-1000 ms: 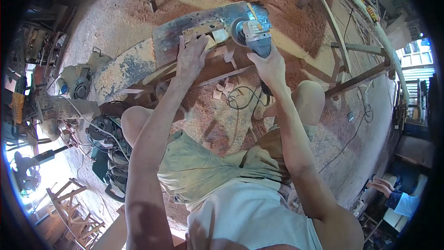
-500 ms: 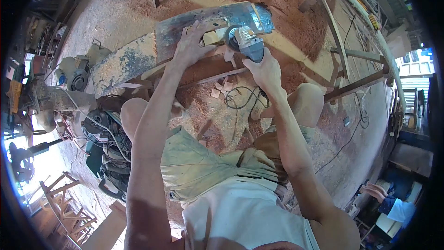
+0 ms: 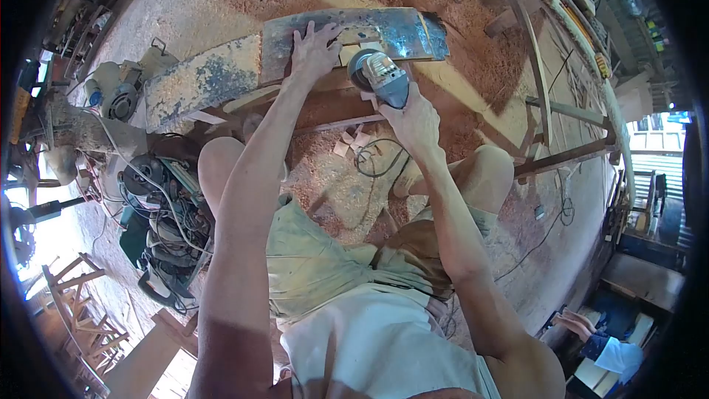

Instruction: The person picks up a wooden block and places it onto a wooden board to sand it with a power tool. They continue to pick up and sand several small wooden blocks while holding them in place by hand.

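Observation:
My right hand [image 3: 410, 120] is wrapped round the grey body of an angle grinder [image 3: 385, 78]. The grinder's round disc [image 3: 360, 66] is beside a pale wood block [image 3: 354, 52] on a worn, dark-stained board [image 3: 282, 48]. My left hand [image 3: 316, 53] lies on the board and the left end of the block, its fingers spread. Whether the disc touches the block cannot be made out. A sawdust-covered section of board [image 3: 207, 77] reaches to the left.
Small wood offcuts [image 3: 343, 146] and a coiled cable [image 3: 378, 162] lie on the dusty floor between my legs. Machinery with wires [image 3: 166, 199] stands at left. Wooden beams [image 3: 565, 159] are at right. Another person [image 3: 617, 355] is at the lower right.
The grinder and my right hand have shifted slightly left and down. My left hand has moved right and its fingers are spread wider. The whole view has tilted a little.

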A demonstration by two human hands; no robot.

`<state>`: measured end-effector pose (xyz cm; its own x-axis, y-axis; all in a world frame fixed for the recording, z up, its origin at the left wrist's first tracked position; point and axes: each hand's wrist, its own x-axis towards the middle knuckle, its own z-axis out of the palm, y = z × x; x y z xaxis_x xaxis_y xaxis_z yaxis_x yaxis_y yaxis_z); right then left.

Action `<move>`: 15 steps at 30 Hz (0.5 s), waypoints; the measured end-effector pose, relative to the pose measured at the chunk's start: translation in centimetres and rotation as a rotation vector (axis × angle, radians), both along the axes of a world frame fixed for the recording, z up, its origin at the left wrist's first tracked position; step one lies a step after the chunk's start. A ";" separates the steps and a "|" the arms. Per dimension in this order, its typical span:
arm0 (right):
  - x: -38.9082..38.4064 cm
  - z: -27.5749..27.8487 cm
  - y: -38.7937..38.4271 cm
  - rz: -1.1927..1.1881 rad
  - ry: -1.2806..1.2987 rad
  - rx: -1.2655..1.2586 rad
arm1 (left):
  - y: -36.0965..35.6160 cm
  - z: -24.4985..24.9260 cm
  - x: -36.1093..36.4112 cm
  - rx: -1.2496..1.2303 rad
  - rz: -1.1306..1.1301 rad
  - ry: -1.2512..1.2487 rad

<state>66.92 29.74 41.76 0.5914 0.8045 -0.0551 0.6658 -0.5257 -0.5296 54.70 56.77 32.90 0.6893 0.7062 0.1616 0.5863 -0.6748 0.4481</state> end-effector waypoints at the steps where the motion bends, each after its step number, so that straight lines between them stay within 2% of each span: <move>1: 0.0 0.3 0.2 -0.007 0.004 -0.005 | 0.1 -0.1 0.1 0.000 0.004 0.006; 15: 0.2 0.4 0.7 0.041 -0.027 -0.016 | 0.5 -0.6 0.2 -0.063 0.014 -0.019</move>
<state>67.15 30.46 42.18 0.5592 0.8274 -0.0525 0.7011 -0.5058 -0.5027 54.95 57.31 32.33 0.6763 0.7252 0.1290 0.5870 -0.6364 0.5005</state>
